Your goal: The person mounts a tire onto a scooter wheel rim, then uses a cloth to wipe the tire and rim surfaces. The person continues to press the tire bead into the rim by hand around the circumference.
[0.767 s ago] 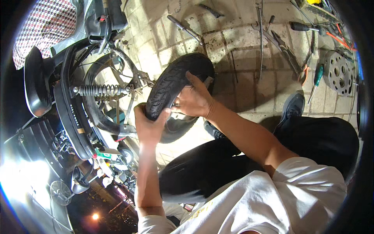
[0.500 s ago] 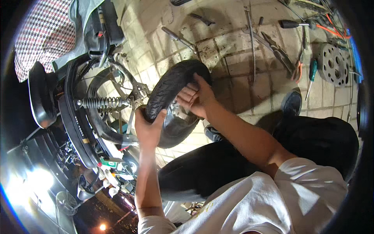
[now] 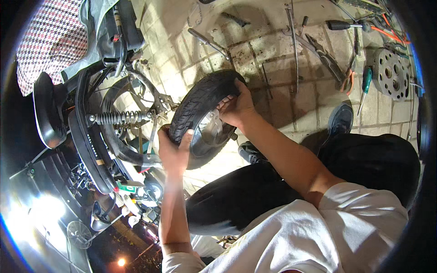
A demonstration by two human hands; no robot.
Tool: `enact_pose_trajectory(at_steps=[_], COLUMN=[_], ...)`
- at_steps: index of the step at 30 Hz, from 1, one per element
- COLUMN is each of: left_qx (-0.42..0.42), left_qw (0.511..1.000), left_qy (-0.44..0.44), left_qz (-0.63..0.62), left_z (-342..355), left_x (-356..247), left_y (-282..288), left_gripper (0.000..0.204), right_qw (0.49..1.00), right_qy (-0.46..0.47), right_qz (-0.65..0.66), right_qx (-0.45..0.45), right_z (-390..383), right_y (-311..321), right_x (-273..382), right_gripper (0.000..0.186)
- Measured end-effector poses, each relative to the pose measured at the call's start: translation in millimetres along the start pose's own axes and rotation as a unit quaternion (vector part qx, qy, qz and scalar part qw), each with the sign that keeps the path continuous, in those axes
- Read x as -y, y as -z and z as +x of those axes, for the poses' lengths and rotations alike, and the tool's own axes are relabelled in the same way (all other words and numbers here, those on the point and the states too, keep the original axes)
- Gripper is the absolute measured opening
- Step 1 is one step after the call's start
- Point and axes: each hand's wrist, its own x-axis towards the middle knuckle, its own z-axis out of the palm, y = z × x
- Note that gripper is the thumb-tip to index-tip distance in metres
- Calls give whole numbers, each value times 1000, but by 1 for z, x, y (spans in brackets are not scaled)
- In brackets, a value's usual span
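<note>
Between my hands is a small wheel [image 3: 195, 102] with a black treaded tyre and a grey metal hub, tilted up off the tiled floor. My left hand [image 3: 175, 150] wraps the tyre's left side, thumb over the sidewall. On the far right side my right hand [image 3: 236, 105] grips the tyre, its thumb on the rubber and its fingers curled in towards the rim. Just left of the wheel is the rear of a scooter [image 3: 82, 132], with a coil-spring shock absorber [image 3: 120, 118] and a curved black mudguard [image 3: 109, 141].
Tools lie across the tiles: a T-handled tool [image 3: 207, 42], a long thin rod [image 3: 293, 50], pliers [image 3: 349, 77] and a green-handled screwdriver [image 3: 366, 86]. Near the right edge stands a round metal plate with holes [image 3: 392, 75]. My shoe [image 3: 340, 119] is on the floor close by.
The wheel has turned slightly between my hands, so more of its hub shows. My right hand has shifted a little up and right, its fingers now curled further behind the rim.
</note>
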Motion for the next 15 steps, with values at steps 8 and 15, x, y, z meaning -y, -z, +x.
enact_pose_trajectory(at_steps=[8,15], left_qx=[41,139], left_qw=[995,965], left_qy=[25,-10], left_qz=[-87,-223], left_z=[3,9], left_x=[7,6], left_y=[5,21], left_gripper=[63,73], right_qw=[939,965], right_qy=[-120,0], right_qz=[-8,-52], right_qx=[322,257], right_z=[16,7], right_y=[32,25], right_x=[16,19], right_gripper=[44,50])
